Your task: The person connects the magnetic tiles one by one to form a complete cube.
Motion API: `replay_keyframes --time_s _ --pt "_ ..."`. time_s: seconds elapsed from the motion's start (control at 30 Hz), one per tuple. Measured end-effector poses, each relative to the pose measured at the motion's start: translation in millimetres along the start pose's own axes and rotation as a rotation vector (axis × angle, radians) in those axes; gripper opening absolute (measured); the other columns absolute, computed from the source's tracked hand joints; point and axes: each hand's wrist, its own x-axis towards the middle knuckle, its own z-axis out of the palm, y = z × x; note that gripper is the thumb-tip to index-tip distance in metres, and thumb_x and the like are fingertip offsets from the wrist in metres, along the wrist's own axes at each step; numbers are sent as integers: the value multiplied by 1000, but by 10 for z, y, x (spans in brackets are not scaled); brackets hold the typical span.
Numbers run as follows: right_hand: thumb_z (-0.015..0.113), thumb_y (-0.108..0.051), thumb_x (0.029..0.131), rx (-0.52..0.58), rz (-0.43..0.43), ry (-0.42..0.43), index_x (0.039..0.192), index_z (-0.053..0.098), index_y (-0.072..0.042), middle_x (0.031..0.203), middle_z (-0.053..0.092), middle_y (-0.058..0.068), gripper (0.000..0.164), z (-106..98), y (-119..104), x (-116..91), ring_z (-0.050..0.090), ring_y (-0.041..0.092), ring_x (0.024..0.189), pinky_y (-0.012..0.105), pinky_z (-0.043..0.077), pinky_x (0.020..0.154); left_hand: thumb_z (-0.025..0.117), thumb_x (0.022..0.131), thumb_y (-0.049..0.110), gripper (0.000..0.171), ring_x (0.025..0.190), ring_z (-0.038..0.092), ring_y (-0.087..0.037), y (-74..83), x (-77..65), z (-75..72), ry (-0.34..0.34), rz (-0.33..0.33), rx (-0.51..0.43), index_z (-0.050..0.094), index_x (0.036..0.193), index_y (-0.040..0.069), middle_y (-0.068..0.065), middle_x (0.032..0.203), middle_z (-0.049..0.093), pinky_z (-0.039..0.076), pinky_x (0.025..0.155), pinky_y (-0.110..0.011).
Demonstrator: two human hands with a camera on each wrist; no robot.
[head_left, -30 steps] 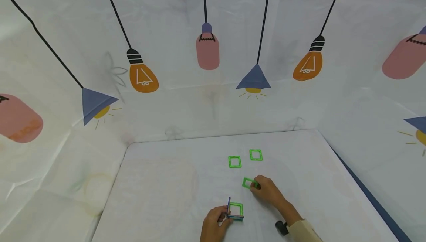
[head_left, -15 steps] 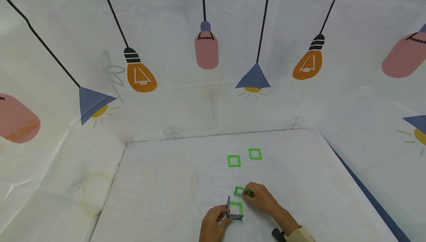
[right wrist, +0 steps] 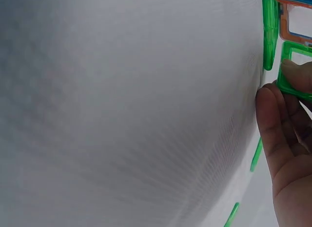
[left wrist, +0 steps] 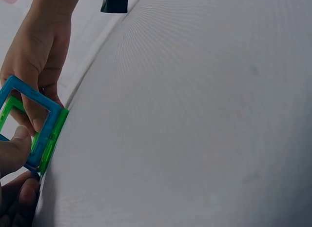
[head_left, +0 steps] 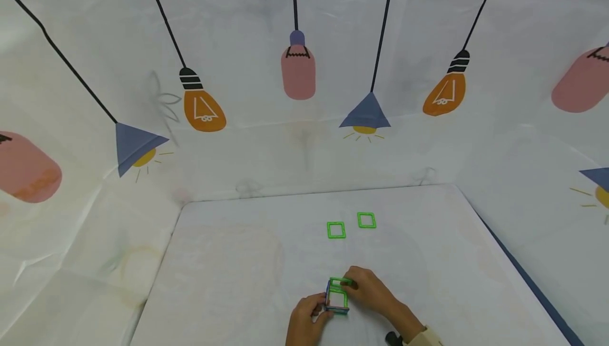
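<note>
My left hand [head_left: 306, 320] steadies a small corner of square, open-centred magnetic tiles, thumb at the front tile and fingers at the left one. That front tile, blue [left wrist: 48, 127], stands upright along a green base tile [head_left: 346, 299] lying flat on the table. An orange tile [right wrist: 284, 24] also shows upright in the right wrist view. Between thumb and fingers, my right hand [head_left: 373, 293] pinches another green tile [right wrist: 286, 50], tilted up at the base's far edge, right beside the upright left side. Part of that tile is hidden by the fingers.
Two more green square tiles lie flat farther back, one [head_left: 336, 230] nearer and one [head_left: 367, 220] to its right. The white table [head_left: 228, 272] meets a wall covering [head_left: 266, 161] printed with lamps. A black device [head_left: 393, 338] sits near the right sleeve.
My right hand has brought its green tile toward me and left, from apart to the far edge of the base tile. The left hand has stayed in place on the upright tiles.
</note>
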Motion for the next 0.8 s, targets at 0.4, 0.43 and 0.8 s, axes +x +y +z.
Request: replay_keyframes --time_s 0.4,0.43,0.8 --pt "76 -11 87 12 0 -20 89 74 -13 79 61 -13 4 -1 5 -11 47 -4 68 18 44 59 81 83 26 30 78 50 5 43 -6 3 11 10 18 72 107 12 12 89 66 50 66 -18" --pt "76 -11 87 13 1 -21 89 73 -13 79 61 -14 4 1 6 -14 47 -4 68 18 44 59 81 83 26 29 78 50 6 38 -6 6 13 13 19 72 107 13 12 89 67 50 66 -18" --pt "77 -12 86 10 -10 -27 88 72 -16 81 64 -14 7 28 35 -11 48 -5 69 18 46 60 82 81 26 29 77 49 7 -3 -4 40 40 25 40 72 106 14 14 87 65 49 65 -17"
